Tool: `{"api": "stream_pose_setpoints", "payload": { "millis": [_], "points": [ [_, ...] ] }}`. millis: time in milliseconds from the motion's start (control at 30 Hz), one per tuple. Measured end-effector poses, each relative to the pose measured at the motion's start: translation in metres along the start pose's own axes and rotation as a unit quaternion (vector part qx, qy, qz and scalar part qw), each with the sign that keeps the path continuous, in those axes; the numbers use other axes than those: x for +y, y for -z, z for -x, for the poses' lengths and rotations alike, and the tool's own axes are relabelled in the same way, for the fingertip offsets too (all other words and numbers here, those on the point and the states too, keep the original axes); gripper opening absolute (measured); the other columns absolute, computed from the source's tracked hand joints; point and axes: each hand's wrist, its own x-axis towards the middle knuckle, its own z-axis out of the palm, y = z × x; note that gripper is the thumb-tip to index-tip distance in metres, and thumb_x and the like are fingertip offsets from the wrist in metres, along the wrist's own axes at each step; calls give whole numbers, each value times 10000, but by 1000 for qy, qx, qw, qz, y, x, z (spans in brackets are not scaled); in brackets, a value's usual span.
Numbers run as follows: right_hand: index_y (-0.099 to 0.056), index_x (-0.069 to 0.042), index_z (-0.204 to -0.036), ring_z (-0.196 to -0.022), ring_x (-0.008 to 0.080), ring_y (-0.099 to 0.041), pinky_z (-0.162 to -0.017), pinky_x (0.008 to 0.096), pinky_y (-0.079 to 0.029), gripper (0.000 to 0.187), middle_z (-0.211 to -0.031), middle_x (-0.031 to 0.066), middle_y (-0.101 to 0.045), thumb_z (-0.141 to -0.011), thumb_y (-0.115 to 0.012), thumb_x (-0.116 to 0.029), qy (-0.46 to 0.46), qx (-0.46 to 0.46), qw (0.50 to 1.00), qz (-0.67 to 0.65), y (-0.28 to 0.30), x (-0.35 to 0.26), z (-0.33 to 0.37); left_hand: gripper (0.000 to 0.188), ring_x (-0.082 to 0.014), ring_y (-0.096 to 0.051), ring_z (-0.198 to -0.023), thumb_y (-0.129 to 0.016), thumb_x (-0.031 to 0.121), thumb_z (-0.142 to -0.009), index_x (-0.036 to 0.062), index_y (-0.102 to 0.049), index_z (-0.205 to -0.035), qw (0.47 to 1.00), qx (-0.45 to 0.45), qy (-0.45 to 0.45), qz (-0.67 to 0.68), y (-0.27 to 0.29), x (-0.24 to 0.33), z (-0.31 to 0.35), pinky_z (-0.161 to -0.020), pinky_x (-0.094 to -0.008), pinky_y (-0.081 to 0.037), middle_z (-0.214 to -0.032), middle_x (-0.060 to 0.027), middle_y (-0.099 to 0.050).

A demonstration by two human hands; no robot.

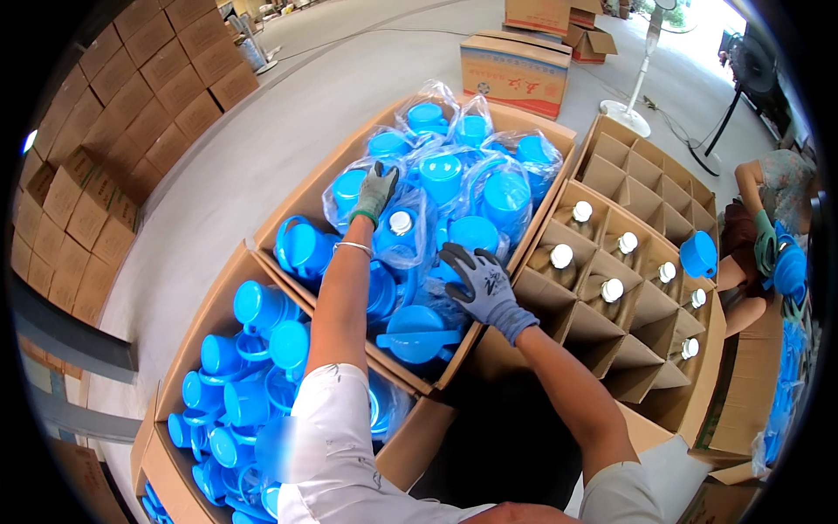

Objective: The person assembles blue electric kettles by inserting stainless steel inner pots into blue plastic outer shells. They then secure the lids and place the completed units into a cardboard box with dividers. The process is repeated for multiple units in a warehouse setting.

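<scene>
- Middle carton (301, 201): filled with bagged blue cups (439, 175).
- Left carton (173, 472): set left of middle carton, loaded with loose blue cups (230, 447).
- Divided carton (709, 375): set right of middle carton, part-filled with white-capped bottles (612, 290).
- Right hand (480, 284): gloved, held over middle carton's right side, fingers spread; pinch on plastic cannot be told.
- Left hand (375, 194): gloved, placed at bagging inside middle carton, left side; grip cannot be told.

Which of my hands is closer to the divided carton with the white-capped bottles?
Right. Your right hand is over the box of blue containers, just left of the divided carton; your left hand is farther left, over the same box.
</scene>
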Motion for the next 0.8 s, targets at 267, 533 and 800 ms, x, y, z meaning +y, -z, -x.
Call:
{"api": "stream_pose_setpoints", "payload": {
  "millis": [267, 533, 800],
  "points": [
    [-430, -156, -1307, -1152, 281, -490, -1031, 425, -324, 508, -1362, 85, -423, -831, -563, -275, -20, 10, 1000, -5, -5, 10, 0, 766, -363, -628, -901, -549, 632, -754, -26, -558, -1147, 961, -226, 158, -11, 8, 26, 3, -782, -418, -486, -1016, -253, -625],
    [-426, -170, -1315, -1149, 287, -492, -1042, 428, -312, 520, -1382, 64, -410, -825, -572, -260, -13, -2, 1000, 8, -4, 15, 6, 884, -366, -495, -1183, -656, 503, -740, 24, -311, -1398, 986, -69, 68, -133, -31, 34, 20, -966, -389, -414, -1311, -228, -481],
    [-431, -234, -1327, -1171, 240, -485, -1077, 448, -255, 517, -1402, -13, -399, -831, -574, -248, -10, -29, 998, 47, -13, 11, -3, 720, -148, -591, -654, -719, 208, -765, -47, -369, -1340, 989, 30, 27, 139, 44, 1, 17, -553, -277, -486, -890, -101, -622]
  ]
}}
